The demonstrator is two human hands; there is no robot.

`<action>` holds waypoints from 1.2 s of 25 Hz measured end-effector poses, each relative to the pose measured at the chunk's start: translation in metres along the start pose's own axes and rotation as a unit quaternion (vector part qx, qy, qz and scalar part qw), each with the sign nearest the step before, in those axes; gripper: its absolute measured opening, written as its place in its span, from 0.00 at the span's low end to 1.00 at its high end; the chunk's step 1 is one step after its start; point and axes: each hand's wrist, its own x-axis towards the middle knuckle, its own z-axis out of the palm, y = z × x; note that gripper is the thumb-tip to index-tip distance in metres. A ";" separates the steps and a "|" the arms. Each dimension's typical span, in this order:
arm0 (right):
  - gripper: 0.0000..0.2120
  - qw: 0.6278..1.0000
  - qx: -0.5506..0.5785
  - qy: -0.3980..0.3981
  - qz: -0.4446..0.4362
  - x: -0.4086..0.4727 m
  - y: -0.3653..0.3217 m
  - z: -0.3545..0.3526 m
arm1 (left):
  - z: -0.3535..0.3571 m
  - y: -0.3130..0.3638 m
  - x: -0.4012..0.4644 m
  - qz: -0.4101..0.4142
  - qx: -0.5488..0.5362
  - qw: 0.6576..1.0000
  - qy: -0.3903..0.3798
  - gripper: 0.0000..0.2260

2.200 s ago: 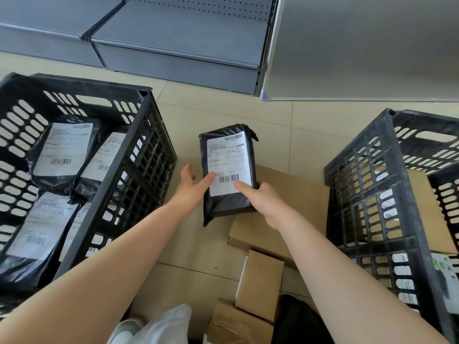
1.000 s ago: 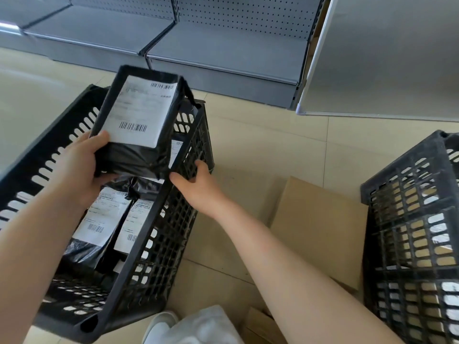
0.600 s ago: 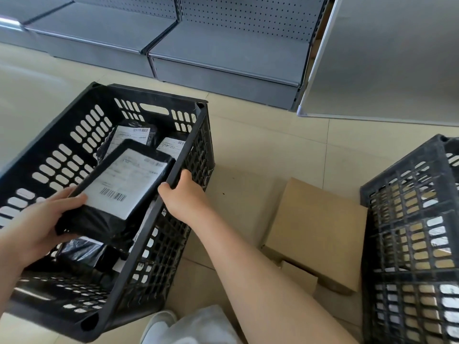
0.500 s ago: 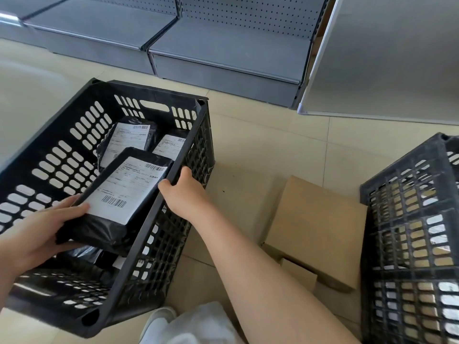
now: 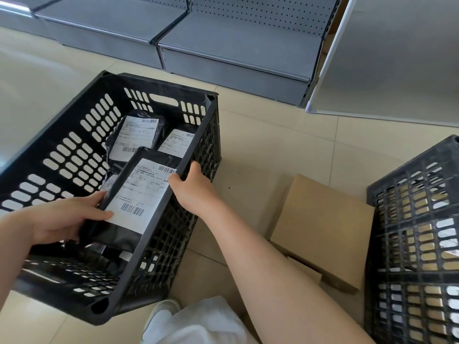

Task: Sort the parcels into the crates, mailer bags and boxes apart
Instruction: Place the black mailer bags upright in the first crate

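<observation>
Black mailer bag (image 5: pixel 134 202) sits lower left of frame, inside the left crate (image 5: pixel 74 155) over other bags, long axis running lower-left to upper-right. My left hand (image 5: pixel 64 219) clamps its near end (thumb on the label). Right hand (image 5: pixel 191 189) fingers curl around the crate rim just right of the bag; I'd judge release comes next.

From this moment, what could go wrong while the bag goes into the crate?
1. The black mailer bag leans against the left crate's side wall under the rim, so it may catch there.
2. The right hand grips that rim, thumb inside beside the bag; it may get pinched.
</observation>
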 end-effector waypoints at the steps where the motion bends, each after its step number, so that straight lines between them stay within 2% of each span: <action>1: 0.23 1.000 -0.001 0.000 -0.001 0.000 -0.001 0.001 | 0.002 0.005 0.000 -0.007 0.008 1.000 0.010 0.27; 4: 0.21 1.000 0.001 0.006 -0.004 0.001 -0.001 0.002 | 0.021 0.013 0.005 0.006 0.024 0.999 0.035 0.42; 6: 0.20 1.000 0.002 0.012 -0.006 0.001 -0.001 0.002 | 0.033 0.016 0.008 0.037 0.037 0.996 0.068 0.40; 8: 0.20 1.000 0.002 0.014 -0.005 0.002 -0.001 0.003 | 0.037 0.015 0.010 0.049 0.046 0.995 0.078 0.45; 10: 0.22 1.000 0.001 0.013 -0.005 0.002 -0.001 0.004 | 0.030 0.012 0.008 0.046 0.057 0.995 0.064 0.52; 14: 0.22 1.000 0.016 0.015 -0.006 0.002 -0.001 0.005 | 0.017 0.005 0.001 -0.002 0.116 0.993 0.023 0.58; 17: 0.19 1.000 0.027 0.014 -0.005 -0.001 -0.002 0.005 | 0.014 0.003 0.004 -0.041 0.153 0.987 0.020 0.57; 21: 0.20 1.000 0.024 0.011 -0.002 -0.002 -0.002 0.003 | 0.006 0.008 0.010 -0.090 0.194 0.977 0.009 0.46; 24: 0.23 1.000 0.021 0.008 0.000 -0.002 -0.002 0.004 | 0.009 -0.003 0.017 -0.135 0.250 0.958 0.030 0.38; 25: 0.24 1.000 0.023 0.008 0.000 -0.001 -0.002 0.005 | 0.010 -0.009 0.021 -0.137 0.249 0.958 0.035 0.38; 28: 0.26 1.000 0.028 0.009 -0.002 -0.002 -0.002 0.005 | 0.014 -0.024 0.031 -0.123 0.225 0.966 0.043 0.49; 30: 0.26 1.000 0.027 0.010 -0.004 -0.002 -0.002 0.004 | 0.019 -0.023 0.033 -0.116 0.234 0.964 0.049 0.48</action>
